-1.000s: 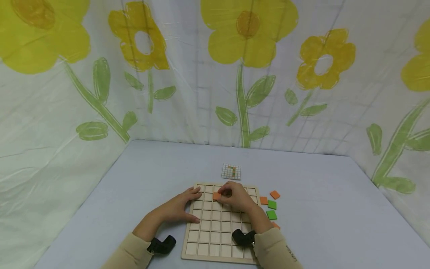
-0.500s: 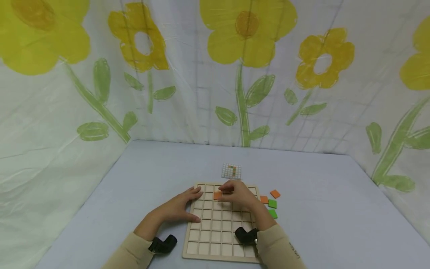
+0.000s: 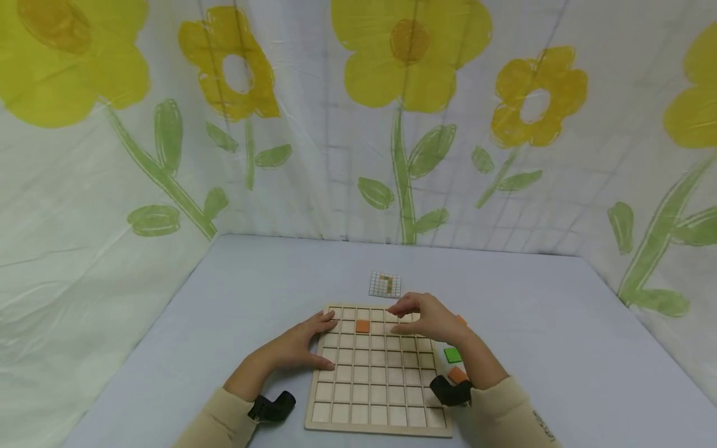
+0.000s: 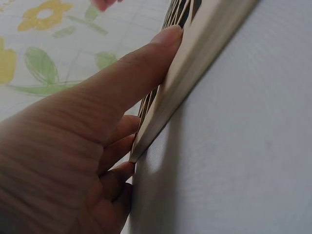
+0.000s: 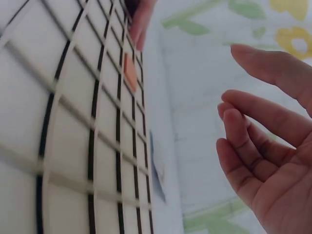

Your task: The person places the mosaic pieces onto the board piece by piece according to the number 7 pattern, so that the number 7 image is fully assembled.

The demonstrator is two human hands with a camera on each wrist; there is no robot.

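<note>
A wooden grid board [image 3: 370,376] lies on the table. One orange square tile [image 3: 363,326] sits in a cell of its second row from the far edge, near the left. My left hand [image 3: 297,345] rests along the board's left edge; in the left wrist view its thumb [image 4: 141,61] touches the frame and the other fingers lie by the edge. Above the far right part of the board hovers my right hand [image 3: 434,318]. Its loosely bent fingers [image 5: 263,114] hold nothing, with thumb and forefinger apart.
Beyond the board lies a small patterned card [image 3: 385,284] with orange and green squares on a grid. To the right, partly behind my right forearm, are a green tile [image 3: 452,355] and an orange tile [image 3: 457,374]. A flowered curtain [image 3: 313,124] hangs behind the table.
My right hand has left the orange tile, which stays in its cell, and has moved right with its fingers spread wider. It now covers some loose tiles. My left hand has stayed put.
</note>
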